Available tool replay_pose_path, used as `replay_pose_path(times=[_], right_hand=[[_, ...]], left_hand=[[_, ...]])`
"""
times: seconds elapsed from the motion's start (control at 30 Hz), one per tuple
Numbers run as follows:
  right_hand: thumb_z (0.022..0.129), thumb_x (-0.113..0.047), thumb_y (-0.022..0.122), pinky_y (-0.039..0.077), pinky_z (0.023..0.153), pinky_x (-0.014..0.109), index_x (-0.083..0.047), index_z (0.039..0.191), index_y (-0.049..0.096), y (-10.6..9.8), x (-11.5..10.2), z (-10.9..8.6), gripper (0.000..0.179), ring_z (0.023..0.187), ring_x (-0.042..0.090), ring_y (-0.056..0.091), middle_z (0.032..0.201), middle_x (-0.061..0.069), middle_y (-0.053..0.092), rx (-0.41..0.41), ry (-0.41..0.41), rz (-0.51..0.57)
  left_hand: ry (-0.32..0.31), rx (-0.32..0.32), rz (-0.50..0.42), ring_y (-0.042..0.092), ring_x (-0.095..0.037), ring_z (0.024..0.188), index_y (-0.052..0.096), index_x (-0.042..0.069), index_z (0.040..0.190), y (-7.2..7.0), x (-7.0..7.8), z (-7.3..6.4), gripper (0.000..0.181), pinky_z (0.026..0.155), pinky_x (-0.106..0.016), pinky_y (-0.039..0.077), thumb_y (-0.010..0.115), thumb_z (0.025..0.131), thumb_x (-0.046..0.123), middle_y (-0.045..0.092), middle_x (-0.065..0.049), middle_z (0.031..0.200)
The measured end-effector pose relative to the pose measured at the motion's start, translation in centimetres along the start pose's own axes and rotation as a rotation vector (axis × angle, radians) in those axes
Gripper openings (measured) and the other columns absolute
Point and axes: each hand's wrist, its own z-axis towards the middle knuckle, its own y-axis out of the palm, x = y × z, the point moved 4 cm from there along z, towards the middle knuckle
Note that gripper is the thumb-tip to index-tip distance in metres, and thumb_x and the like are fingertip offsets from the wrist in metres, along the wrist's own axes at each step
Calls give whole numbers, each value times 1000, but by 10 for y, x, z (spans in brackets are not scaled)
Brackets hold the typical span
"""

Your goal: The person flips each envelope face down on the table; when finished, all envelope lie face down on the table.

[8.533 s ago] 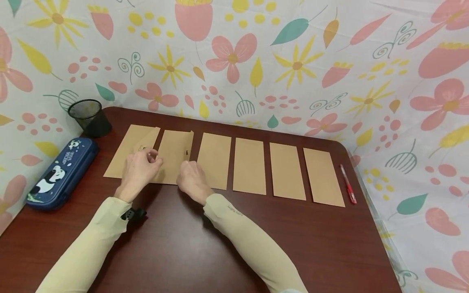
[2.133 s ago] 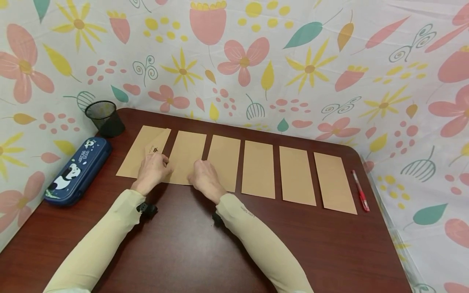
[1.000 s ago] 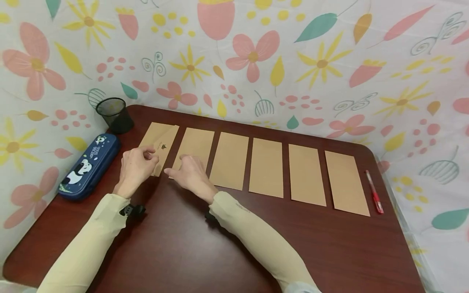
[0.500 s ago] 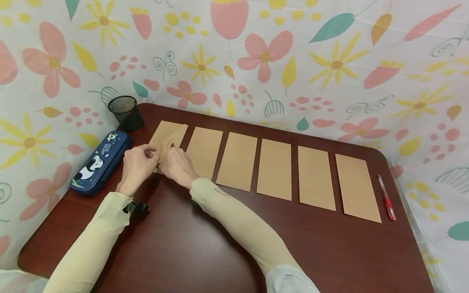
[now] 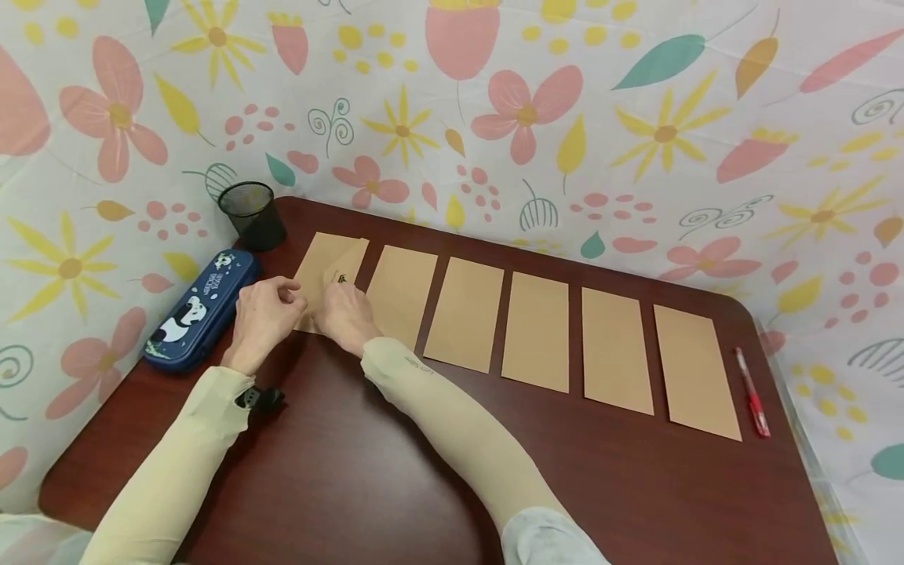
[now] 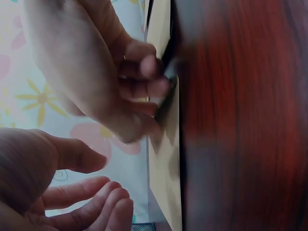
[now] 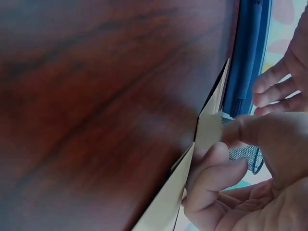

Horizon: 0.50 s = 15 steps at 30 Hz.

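Observation:
The leftmost brown paper envelope (image 5: 319, 255) lies at the left end of a row, its printed right-hand flap (image 5: 335, 272) turned up at a slant. My right hand (image 5: 346, 314) is on that flap, thumb and curled fingers pinching its near part; in the right wrist view the thumb (image 7: 240, 131) and forefinger meet at the paper's edge. Just to the left, my left hand (image 5: 264, 318) hovers over the envelope's near left corner with relaxed fingers and nothing in them. The left wrist view shows its loosely bent fingers (image 6: 82, 202) apart from the paper. The right hand hides the flap's lower part.
Several more brown envelopes (image 5: 464, 310) lie flat to the right in a spaced row. A red pen (image 5: 752, 392) sits past the last one. On the left are a blue panda pencil case (image 5: 201, 314) and a black mesh pen holder (image 5: 254, 216). A patterned curtain stands behind the table.
Earlier the right hand worked at the second envelope, whose flap stood up; that envelope now lies flat. The right hand has moved left to the first envelope's flap. The head view has shifted left.

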Motion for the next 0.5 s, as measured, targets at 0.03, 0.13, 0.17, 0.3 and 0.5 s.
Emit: replay_pose_path(times=[0.03,0.13,0.17,0.3,0.5], right_hand=[[96,-28,71,51,58,28,-21,71,64,-1,1,-1,27,72,13,63,87,-1,70,1,15,6],[98,-20,67,51,56,28,-20,70,63,-4,2,-3,28,70,12,61,86,-1,69,5,34,24],[98,-16,66,50,55,28,-19,69,61,-3,3,-3,29,69,13,60,84,-1,68,3,34,34],[93,-7,67,46,51,27,-19,64,53,-2,9,-7,35,64,13,53,75,-2,59,18,3,86],[90,-3,64,40,49,27,-18,62,48,-13,14,-23,36,59,14,45,67,-2,46,15,20,197]], left_hand=[[1,-11,10,70,-42,93,77,-3,120,2,-6,4,37,82,-54,56,68,93,20,81,-22,100],[-7,-72,42,68,-46,100,73,-8,124,6,-18,13,43,90,-60,56,65,94,22,77,-27,108],[-24,-103,49,67,-46,103,71,-9,125,7,-21,15,45,92,-61,56,64,94,23,76,-28,112],[-74,-160,62,65,-47,108,70,-8,125,10,-30,18,47,93,-61,55,60,94,26,72,-30,121],[-83,-193,72,63,-53,118,67,-12,129,7,-28,17,53,101,-67,53,61,94,27,68,-36,131]])
